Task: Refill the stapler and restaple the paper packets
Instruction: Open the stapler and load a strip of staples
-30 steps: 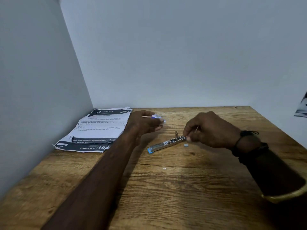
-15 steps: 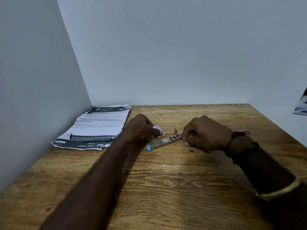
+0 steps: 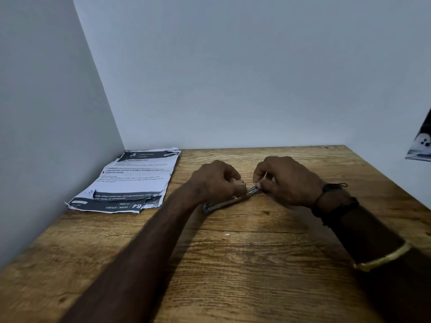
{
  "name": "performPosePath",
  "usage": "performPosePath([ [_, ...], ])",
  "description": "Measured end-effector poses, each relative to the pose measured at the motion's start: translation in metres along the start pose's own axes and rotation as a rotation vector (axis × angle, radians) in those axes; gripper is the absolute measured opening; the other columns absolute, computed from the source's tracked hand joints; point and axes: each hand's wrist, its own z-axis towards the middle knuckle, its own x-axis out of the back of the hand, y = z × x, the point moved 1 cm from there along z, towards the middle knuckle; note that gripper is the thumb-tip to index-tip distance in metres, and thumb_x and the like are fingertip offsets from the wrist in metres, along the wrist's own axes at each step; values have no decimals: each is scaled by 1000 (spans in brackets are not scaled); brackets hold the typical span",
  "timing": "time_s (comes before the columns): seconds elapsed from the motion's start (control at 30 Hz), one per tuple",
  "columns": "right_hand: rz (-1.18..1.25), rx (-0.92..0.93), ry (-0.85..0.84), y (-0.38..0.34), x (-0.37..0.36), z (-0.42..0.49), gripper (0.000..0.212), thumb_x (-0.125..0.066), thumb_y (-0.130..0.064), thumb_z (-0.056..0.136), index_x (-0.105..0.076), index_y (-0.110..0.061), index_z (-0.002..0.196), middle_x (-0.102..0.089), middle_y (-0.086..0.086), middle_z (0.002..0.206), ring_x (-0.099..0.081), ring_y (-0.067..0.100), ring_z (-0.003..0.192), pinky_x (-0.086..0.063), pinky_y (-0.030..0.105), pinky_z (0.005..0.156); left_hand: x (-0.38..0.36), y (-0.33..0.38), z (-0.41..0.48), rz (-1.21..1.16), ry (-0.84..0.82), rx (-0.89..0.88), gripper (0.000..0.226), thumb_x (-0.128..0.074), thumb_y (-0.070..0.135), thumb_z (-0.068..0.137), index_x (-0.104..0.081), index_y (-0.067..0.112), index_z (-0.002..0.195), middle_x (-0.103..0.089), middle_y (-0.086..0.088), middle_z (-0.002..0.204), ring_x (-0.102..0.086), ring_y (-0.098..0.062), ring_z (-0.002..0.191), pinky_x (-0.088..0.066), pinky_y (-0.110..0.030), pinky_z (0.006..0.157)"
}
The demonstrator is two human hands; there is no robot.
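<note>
A slim metal stapler (image 3: 224, 203) with a blue front tip lies slantwise on the wooden table (image 3: 233, 276), its tray drawn out. My left hand (image 3: 214, 180) is curled over the stapler's middle, and a small pale item shows only faintly under its fingertips. My right hand (image 3: 286, 180) pinches the stapler's rear end, and a thin metal strip sticks up between its fingers. The two hands almost touch above the stapler. The printed paper packets (image 3: 135, 180), with torn corners, lie in the far left corner, away from both hands.
Grey walls close the table on the left and at the back. A tiny pale scrap (image 3: 227, 234) lies on the wood in front of the stapler. A dark printed object (image 3: 422, 145) hangs at the right edge of the view.
My left hand has come in from near the papers, bringing a small white and blue item, and now covers the stapler's middle. My right hand has stayed at the rear end.
</note>
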Motion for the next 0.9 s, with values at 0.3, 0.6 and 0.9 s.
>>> performPosePath([
  [0.3, -35, 18, -51, -1, -4, 3, 7, -67, -26, 93, -71, -22, 97, -68, -4, 97, -61, 18, 93, -52, 43, 84, -20, 5, 2, 141, 87, -78, 21, -85, 36, 76, -78, 26, 92, -76, 10, 85, -69, -11, 85, -59, -34, 79],
  [0.6, 24, 21, -114, 1, -1, 5, 6, -72, -22, 91, -74, -19, 96, -71, -6, 95, -63, 13, 89, -52, 34, 80, -17, 3, 4, 144, 75, -131, 20, -85, 32, 76, -80, 27, 95, -76, 11, 82, -65, -10, 80, -51, -27, 73],
  [0.9, 33, 30, -101, 6, -2, 5, 6, -71, -19, 90, -76, -19, 91, -69, -10, 84, -59, 7, 80, -41, 26, 71, -17, 3, 3, 157, 70, -143, 23, -85, 32, 76, -80, 29, 97, -77, 11, 85, -68, -12, 85, -54, -30, 78],
])
